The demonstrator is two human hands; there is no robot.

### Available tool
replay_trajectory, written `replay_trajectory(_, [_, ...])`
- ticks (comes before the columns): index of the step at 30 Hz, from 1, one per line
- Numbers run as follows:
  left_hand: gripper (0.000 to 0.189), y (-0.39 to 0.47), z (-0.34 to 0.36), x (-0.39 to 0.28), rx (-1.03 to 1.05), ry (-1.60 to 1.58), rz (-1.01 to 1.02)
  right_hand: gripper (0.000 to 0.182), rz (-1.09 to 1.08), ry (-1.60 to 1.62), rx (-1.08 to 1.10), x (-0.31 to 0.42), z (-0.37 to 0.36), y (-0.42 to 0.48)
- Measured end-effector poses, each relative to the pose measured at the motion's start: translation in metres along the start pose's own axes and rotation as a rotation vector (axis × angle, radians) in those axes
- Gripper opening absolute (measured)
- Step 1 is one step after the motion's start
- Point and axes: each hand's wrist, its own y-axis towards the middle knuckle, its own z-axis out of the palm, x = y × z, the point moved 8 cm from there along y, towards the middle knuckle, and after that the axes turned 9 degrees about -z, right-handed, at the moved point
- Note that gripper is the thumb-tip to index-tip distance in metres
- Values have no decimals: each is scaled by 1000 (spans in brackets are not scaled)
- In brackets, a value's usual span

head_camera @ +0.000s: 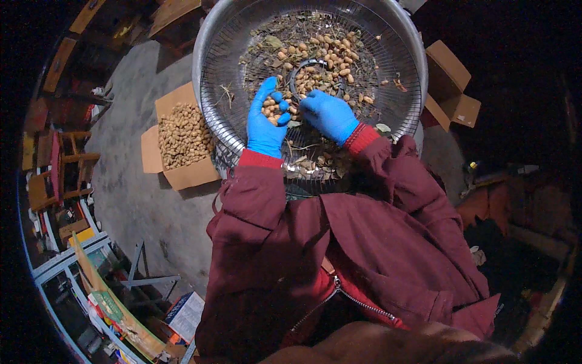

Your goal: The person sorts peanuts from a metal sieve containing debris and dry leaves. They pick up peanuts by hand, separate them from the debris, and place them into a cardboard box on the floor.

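Both hands wear blue gloves and are over a wire fan guard [218, 91] that lies across a large round metal basin [198, 59]. My left hand [268, 120] is cupped palm up around several unshelled peanuts [271, 109]. Close on its right, my right hand [329, 116] points its bent fingertips down at the peanuts by the guard's centre ring [293, 82]; whether it pinches one is hidden. More peanuts [334, 57] lie in a heap beyond the hands, among dry leaves and stems [295, 32]. Leaf scraps [318, 166] also lie near the basin's close edge.
An open cardboard box [193, 176] full of peanuts stands on the concrete floor [132, 113] left of the basin. Another open cardboard box [448, 86] is at the right. Wooden stools [75, 157], a metal frame [150, 282] and a printed carton [185, 316] stand at the left.
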Motion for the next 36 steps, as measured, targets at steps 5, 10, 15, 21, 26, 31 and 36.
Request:
replay_trajectory(5, [29, -4, -12, -20, -88, -136, 121, 18, 32, 97, -85, 5, -6, -3])
replay_trajectory(10, [30, -2, -11, -25, -12, -133, 145, 23, -7, 175, -140, 9, -4, 6])
replay_trajectory(15, [37, 3, -6, -16, 138, -171, 86, 21, -30, 75, -26, 28, 8, 15])
replay_trajectory(21, [56, -3, 20, -16, 286, -288, -18, 19, 8, -16, 109, 28, 26, 17])
replay_trajectory(26, [60, 1, 19, -11, 325, -256, -80, 23, 26, -11, 131, 19, 16, 7])
replay_trajectory(31, [60, 3, 13, 4, 213, -108, -170, 24, 194, 408, -185, -2, -27, -5])
replay_trajectory(36, [70, -5, 33, 22, 157, -29, -367, 22, 133, 685, -487, 18, -68, -7])
